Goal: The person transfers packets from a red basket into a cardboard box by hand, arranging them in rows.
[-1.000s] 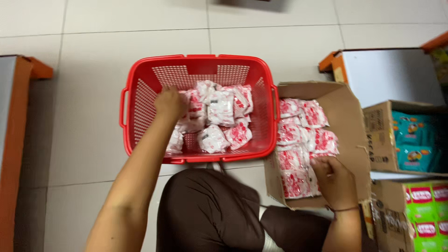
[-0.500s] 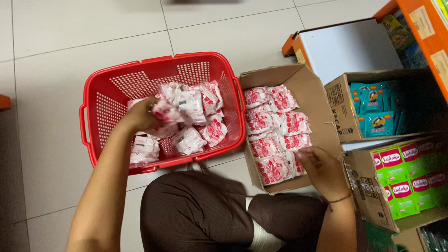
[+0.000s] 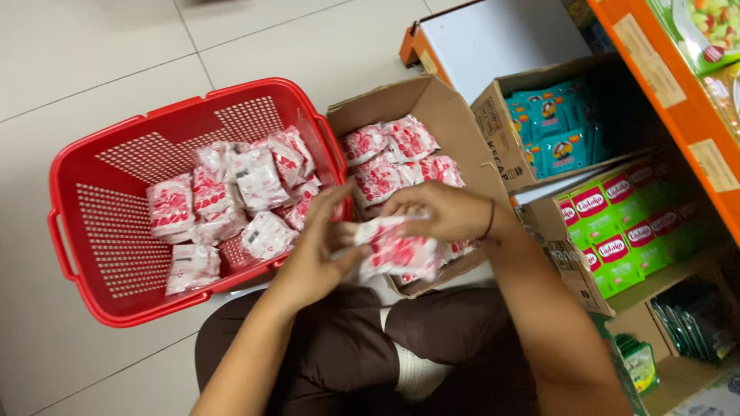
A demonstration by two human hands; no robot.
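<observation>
Fingers point(image 3: 408, 202) of both hands curled on red-white packet point(image 3: 397, 250) — forearms converging

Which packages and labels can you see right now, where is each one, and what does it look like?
Red-and-white packets: heaped in the red basket, soft pillow shapes.
Same packets: in the open brown carton beside it.
Held packets: between left hand and right hand.
Teal sachets: in a carton under the shelf.
Green boxes: red-labelled, low right.
Shelf labels: pale strips on the orange edge.
</observation>
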